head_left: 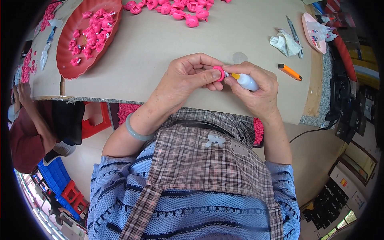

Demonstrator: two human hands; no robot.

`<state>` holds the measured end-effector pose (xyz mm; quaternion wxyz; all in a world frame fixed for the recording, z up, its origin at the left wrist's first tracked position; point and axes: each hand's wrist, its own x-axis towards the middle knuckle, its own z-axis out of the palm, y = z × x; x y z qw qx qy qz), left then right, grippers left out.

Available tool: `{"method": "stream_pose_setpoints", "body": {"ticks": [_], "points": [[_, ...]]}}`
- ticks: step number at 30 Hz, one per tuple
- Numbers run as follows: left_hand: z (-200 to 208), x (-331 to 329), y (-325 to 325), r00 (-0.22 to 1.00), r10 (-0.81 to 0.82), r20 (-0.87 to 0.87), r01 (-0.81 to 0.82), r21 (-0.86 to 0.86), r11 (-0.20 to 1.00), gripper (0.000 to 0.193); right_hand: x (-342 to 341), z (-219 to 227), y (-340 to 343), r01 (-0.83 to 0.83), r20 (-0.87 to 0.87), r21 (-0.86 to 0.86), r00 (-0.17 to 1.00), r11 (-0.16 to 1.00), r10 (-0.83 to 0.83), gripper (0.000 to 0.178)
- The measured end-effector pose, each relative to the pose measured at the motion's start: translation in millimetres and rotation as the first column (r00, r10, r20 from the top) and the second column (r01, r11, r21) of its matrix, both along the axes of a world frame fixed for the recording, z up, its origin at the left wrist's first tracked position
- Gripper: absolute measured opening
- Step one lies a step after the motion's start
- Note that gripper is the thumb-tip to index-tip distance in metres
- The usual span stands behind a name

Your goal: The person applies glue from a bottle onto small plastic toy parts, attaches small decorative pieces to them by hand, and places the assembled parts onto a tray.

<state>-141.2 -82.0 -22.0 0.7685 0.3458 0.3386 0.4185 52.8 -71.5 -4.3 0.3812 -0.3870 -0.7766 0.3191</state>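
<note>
Between the thumb and fingers of my left hand (186, 76) is a small pink plastic piece (219, 74), held just above the table near its front edge. My right hand (260, 86) is wrapped around a small white squeeze bottle (248, 82) with a yellow neck. Its tip end is close beside the pink piece. A tiny silvery part (227, 74) shows between the two hands; whether it is fixed to the pink piece, I cannot tell.
A red scalloped tray (66, 60) of pink pieces stands at left. More pink pieces (192, 20) lie at the far edge. To the right are an orange cutter (290, 72), crumpled tissue (285, 44), tweezers (294, 32) and a pink dish (307, 25) of bottles. Another person (34, 132) sits at left.
</note>
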Motion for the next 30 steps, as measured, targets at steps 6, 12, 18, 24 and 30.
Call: {"method": "stream_pose_setpoints", "body": {"ticks": [6, 12, 18, 24, 30], "points": [[-0.3, 3.5, 0.4, 0.997, 0.030, -0.068, -0.027, 0.044, 0.999, 0.019, -4.1, -10.3, -3.0, 0.042, -0.032, 0.040, 0.999, 0.998, -0.041, 0.022], [2.0, 4.1, 0.9, 0.997, 0.065, -0.052, -0.064, 0.018, 0.998, 0.017, -8.9, -16.8, -7.8, 0.127, -0.075, -0.050, 0.989, 0.991, -0.131, 0.023], [2.5, 2.3, 1.2, 0.997, 0.062, -0.038, -0.061, 0.021, 0.998, 0.016, -7.7, -14.0, -5.2, 0.083, -0.107, -0.054, 0.990, 0.995, -0.088, 0.021], [-0.8, 0.5, 0.8, 0.997, 0.057, -0.051, -0.056, 0.033, 0.998, 0.018, -0.7, -3.1, -9.0, 0.112, -0.055, -0.111, 0.991, 0.988, -0.118, 0.019], [-1.0, 2.8, 0.2, 0.995, 0.052, -0.086, -0.046, 0.070, 0.997, 0.017, -3.5, -4.5, -6.8, 0.102, 0.077, 0.234, 0.989, 0.967, -0.123, 0.020]]}}
